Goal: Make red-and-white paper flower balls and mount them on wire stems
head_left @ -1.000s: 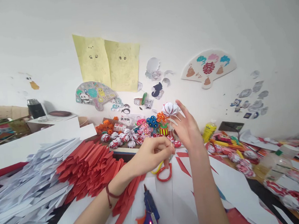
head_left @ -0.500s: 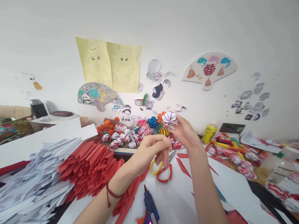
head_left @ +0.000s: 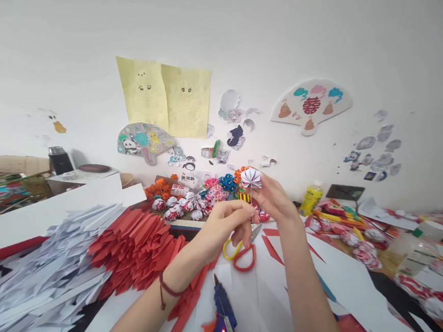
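Observation:
In my raised right hand (head_left: 274,198) is a small folded paper flower (head_left: 250,179), white with thin red lines, gripped by the fingers at its side. A thin pale strand (head_left: 256,281) runs from beneath the flower down towards the table; whether it is thread or wire I cannot tell. My left hand (head_left: 231,215) pinches this strand just below the flower, its fingertips partly hidden. Under the left hand lie scissors (head_left: 244,259) with one yellow and one red handle loop. A blue glue gun (head_left: 223,314) with a lit red light lies nearer to me.
White folded paper strips (head_left: 57,271) and red ones (head_left: 136,247) are heaped at the left. Finished paper flowers (head_left: 188,204) fill a box at the back. On the right are a yellow bottle (head_left: 311,198), a clear bottle (head_left: 414,250) and more red-white flowers (head_left: 441,302).
Both hands stay almost in place, still holding the flower and the strand. The strand's lower part has swung slightly right, and the whole view has shifted a little.

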`<state>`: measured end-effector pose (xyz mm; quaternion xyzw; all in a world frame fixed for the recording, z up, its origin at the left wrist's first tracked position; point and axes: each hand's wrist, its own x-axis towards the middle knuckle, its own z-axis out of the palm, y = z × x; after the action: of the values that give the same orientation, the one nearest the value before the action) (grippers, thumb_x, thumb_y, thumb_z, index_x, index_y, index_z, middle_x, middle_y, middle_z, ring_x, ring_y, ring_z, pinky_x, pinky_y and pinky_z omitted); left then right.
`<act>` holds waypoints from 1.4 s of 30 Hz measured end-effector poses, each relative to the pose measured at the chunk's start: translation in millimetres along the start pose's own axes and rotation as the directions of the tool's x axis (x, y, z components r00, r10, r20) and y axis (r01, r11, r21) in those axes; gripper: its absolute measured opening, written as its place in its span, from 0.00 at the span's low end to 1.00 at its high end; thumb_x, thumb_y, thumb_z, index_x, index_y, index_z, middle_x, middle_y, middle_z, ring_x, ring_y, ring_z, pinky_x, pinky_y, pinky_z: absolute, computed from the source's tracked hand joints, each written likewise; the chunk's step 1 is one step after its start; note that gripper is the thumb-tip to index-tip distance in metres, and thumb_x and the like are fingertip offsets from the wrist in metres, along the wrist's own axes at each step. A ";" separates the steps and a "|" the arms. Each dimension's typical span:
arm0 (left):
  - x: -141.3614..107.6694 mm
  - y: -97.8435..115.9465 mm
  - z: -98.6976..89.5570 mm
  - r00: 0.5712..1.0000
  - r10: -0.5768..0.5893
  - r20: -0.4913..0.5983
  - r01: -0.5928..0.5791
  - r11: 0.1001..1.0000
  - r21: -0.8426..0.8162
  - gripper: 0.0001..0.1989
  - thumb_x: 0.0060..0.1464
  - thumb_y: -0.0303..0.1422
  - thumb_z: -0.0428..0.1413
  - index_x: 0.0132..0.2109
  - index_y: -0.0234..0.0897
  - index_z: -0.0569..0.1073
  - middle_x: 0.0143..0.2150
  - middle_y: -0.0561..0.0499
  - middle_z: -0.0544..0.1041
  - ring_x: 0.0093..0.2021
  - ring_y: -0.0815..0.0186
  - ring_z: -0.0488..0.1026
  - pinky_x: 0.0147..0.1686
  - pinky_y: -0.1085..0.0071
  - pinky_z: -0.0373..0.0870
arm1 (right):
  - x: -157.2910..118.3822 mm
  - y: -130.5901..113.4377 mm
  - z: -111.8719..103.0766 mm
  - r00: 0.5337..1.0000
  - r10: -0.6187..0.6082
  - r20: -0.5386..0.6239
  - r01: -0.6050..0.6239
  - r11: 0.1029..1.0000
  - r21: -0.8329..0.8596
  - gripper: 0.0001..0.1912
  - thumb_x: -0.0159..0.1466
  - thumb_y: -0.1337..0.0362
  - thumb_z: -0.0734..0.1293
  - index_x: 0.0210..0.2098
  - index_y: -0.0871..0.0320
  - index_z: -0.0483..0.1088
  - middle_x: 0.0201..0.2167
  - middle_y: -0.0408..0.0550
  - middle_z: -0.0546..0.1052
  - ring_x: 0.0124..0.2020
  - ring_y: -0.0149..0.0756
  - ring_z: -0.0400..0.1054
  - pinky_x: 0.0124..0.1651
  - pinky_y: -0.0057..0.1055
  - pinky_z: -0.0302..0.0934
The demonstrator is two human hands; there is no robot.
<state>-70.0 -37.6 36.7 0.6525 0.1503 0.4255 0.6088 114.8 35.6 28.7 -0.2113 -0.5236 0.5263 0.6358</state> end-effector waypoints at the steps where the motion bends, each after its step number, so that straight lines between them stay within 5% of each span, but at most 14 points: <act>1: -0.1 -0.1 0.2 1.000 -0.002 0.004 0.001 1.000 0.003 0.13 0.62 0.35 0.52 0.31 0.33 0.72 0.14 0.55 0.71 0.13 0.75 0.58 0.16 0.78 0.52 | -0.3 -0.3 0.0 1.000 0.002 0.001 -0.002 1.000 0.000 0.11 0.60 0.55 0.73 0.39 0.53 0.77 0.44 0.45 0.81 0.48 0.40 0.74 0.55 0.41 0.69; 19: -1.6 0.0 3.0 0.998 -0.064 0.001 0.064 0.989 0.131 0.14 0.60 0.39 0.54 0.34 0.33 0.73 0.17 0.54 0.72 0.15 0.75 0.61 0.17 0.79 0.57 | -2.0 -5.1 0.4 0.999 -0.035 0.008 0.035 0.999 -0.024 0.19 0.58 0.54 0.74 0.48 0.49 0.76 0.45 0.45 0.80 0.50 0.41 0.74 0.57 0.43 0.68; 28: 1.2 -10.9 -1.6 0.957 0.169 -0.234 -0.068 0.919 0.387 0.22 0.61 0.35 0.53 0.61 0.36 0.68 0.26 0.54 0.79 0.22 0.72 0.68 0.25 0.77 0.66 | -4.5 -10.5 -2.5 0.993 -0.117 0.000 0.116 0.990 -0.083 0.20 0.57 0.56 0.75 0.49 0.49 0.76 0.46 0.44 0.79 0.47 0.38 0.74 0.54 0.38 0.69; 35: -0.2 -7.0 3.3 0.945 0.261 -0.198 -0.075 0.762 0.644 0.24 0.61 0.30 0.50 0.63 0.34 0.69 0.25 0.54 0.79 0.20 0.73 0.65 0.28 0.77 0.66 | -6.0 -12.7 6.4 0.984 -0.175 -0.035 0.171 0.981 -0.088 0.23 0.54 0.56 0.78 0.48 0.48 0.76 0.45 0.44 0.79 0.47 0.38 0.73 0.56 0.40 0.68; 42: -1.9 -8.7 3.1 0.942 0.282 -0.183 -0.086 0.728 0.681 0.23 0.62 0.30 0.49 0.63 0.36 0.69 0.23 0.55 0.76 0.20 0.73 0.64 0.27 0.76 0.63 | -7.9 -15.5 10.5 0.978 -0.204 -0.038 0.201 0.976 -0.079 0.25 0.49 0.54 0.80 0.46 0.47 0.76 0.46 0.44 0.78 0.48 0.40 0.73 0.59 0.44 0.66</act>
<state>-66.1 -39.1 28.3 0.7722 0.3081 0.4887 0.2644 113.2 20.2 41.6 -0.1924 -0.5469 0.4339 0.6896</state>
